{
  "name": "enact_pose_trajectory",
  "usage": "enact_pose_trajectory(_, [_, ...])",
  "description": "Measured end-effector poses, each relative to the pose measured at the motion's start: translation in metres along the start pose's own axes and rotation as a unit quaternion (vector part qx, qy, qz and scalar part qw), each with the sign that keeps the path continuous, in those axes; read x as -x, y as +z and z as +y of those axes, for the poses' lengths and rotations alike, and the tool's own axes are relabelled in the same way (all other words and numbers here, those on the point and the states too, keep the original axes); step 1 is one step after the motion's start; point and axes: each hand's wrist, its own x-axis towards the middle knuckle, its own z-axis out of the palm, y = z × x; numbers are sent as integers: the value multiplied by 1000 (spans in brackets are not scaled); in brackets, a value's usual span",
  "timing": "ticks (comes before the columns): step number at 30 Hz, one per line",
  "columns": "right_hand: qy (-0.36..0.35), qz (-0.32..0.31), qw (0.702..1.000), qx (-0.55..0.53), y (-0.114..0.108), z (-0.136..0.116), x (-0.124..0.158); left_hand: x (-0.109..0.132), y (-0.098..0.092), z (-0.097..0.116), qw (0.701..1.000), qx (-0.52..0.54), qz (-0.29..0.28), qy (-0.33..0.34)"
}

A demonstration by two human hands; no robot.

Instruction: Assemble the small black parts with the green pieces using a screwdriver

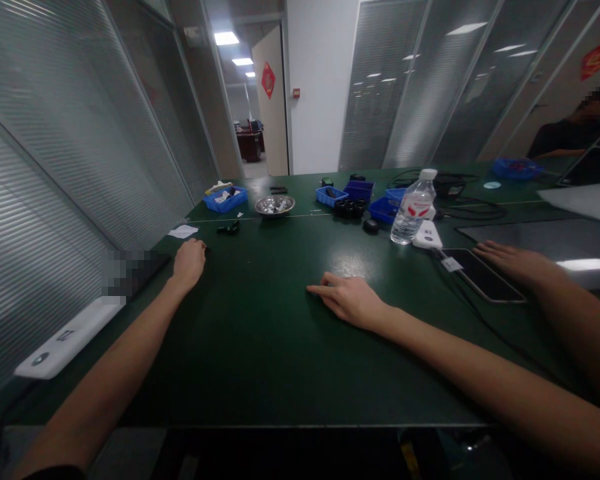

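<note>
My left hand (189, 262) rests at the left of the dark green table (260, 347), its fingers curled inward. A small dark bit shows by the fingertips; I cannot make out what it is. Just beyond lies a small black object (229, 228), with a white paper piece (183, 231) to its left. My right hand (351, 299) lies near the middle of the table, index finger stretched out to the left and the other fingers loosely bent, with nothing in it. A steel bowl (275, 207) holding shiny small things stands farther off, between the two hands.
Blue trays (226, 199) stand along the far side. A water bottle (414, 208), a white power strip (427, 235), a phone (484, 275) and cables are at right. Another person's hand (520, 261) lies beside the phone. A white device (70, 339) lines the left edge.
</note>
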Motion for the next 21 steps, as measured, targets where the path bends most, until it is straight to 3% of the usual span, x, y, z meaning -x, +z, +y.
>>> enact_pose_trajectory(21, [-2,-2,1000,-6,-5,-1,-1,5,-1,0,999,34,34,-13])
